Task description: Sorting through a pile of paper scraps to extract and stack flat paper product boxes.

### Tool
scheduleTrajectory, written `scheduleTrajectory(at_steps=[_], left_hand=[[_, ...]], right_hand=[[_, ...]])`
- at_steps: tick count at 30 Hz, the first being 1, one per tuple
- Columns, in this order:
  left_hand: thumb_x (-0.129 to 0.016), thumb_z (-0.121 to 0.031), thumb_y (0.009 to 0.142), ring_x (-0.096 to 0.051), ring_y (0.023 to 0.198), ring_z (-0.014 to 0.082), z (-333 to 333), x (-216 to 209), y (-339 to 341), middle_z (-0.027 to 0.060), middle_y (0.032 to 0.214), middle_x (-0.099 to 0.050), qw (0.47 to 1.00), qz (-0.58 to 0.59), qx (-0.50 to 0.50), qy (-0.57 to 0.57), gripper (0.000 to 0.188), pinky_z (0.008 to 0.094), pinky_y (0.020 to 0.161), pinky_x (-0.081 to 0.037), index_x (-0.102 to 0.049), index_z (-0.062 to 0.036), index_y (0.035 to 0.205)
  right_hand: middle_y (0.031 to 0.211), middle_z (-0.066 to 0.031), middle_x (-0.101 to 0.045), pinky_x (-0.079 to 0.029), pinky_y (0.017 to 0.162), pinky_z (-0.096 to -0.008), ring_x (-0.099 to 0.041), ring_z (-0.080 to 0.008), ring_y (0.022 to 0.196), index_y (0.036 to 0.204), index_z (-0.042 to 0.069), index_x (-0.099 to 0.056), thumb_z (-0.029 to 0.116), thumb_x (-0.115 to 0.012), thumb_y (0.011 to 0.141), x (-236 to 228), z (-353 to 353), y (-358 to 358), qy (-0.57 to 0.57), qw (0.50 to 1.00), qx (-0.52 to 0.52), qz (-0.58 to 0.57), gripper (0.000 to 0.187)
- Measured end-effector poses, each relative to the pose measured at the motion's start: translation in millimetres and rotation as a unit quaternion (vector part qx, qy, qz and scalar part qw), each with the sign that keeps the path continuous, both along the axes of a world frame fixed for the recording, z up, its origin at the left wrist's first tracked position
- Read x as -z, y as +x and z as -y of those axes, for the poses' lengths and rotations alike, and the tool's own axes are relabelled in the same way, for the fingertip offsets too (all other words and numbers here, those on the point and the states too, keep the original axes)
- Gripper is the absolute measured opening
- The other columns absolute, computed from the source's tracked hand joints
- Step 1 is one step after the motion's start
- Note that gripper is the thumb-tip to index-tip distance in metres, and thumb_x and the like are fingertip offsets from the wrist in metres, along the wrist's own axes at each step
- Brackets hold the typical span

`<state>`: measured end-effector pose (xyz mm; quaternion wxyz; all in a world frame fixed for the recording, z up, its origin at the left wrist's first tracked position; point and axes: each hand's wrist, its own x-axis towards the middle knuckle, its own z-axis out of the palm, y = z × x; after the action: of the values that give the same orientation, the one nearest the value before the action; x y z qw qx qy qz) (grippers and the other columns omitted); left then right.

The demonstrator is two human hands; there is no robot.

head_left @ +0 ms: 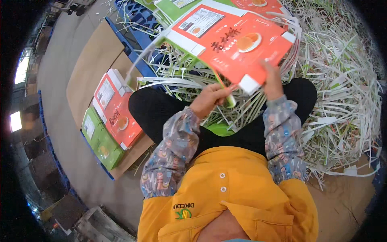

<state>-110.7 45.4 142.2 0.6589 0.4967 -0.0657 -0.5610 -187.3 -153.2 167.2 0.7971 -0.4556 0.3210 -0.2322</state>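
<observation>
A flat red carton blank [242, 44] with white flaps and a picture of cut round food lies tilted in front of me, above my lap. My right hand [273, 82] grips its near right edge, thumb on the printed face. Beside the near left edge, my left hand [209, 99] is closed, its fingertips pinching a narrow green-edged paper strip [231, 101]. Whether that strip is still joined to the blank I cannot tell. Green carton blanks [171, 12] lie under and beyond the red one, with another red blank [262, 5] at the far side.
Shredded paper strips [338, 80] heap up on the right and between my legs. On the left, stacked red blanks [117, 111] and green blanks [100, 139] rest on brown cardboard [94, 60]. A blue plastic pallet [139, 24] shows beyond my left knee.
</observation>
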Motion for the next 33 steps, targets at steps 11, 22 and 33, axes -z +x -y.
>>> scheduleTrajectory(at_steps=[11,22,33], left_hand=[[-0.056,-0.021,0.070,-0.061,0.067,0.0245,-85.6,71.4,86.4,0.0094,0.071,-0.062,0.432,0.708,0.333,0.450,0.017,0.0381,0.056,-0.049,-0.064,-0.0071,0.076],[-0.052,-0.049,0.076,-0.055,0.082,0.0183,37.3,-30.0,72.9,0.0125,0.092,-0.058,0.946,0.297,0.093,0.088,0.055,0.0306,0.071,-0.044,-0.052,0.0007,0.101],[-0.050,-0.033,0.082,-0.042,0.044,0.0056,104.2,-3.3,43.3,-0.0012,0.053,-0.046,0.990,-0.061,0.060,-0.108,0.031,0.0176,0.040,-0.035,-0.055,-0.0029,0.082]], right_hand=[[0.091,-0.0092,-0.058,-0.050,0.062,-0.0294,-0.059,-0.0184,0.078,0.101,0.000,-0.052,0.016,-0.059,0.075,-115.1,162.7,-55.0,-0.094,0.994,0.033,0.037,0.032],[0.107,-0.0129,-0.052,-0.045,0.080,-0.0338,-0.055,-0.0221,0.093,0.113,-0.004,-0.041,0.014,-0.056,0.077,-135.5,108.1,-62.6,-0.152,0.983,0.099,0.024,0.043],[0.107,-0.0108,-0.052,-0.045,0.079,-0.0335,-0.055,-0.0219,0.092,0.115,-0.001,-0.039,0.012,-0.055,0.077,-119.4,80.3,-85.0,-0.168,0.981,0.100,0.010,0.043]])
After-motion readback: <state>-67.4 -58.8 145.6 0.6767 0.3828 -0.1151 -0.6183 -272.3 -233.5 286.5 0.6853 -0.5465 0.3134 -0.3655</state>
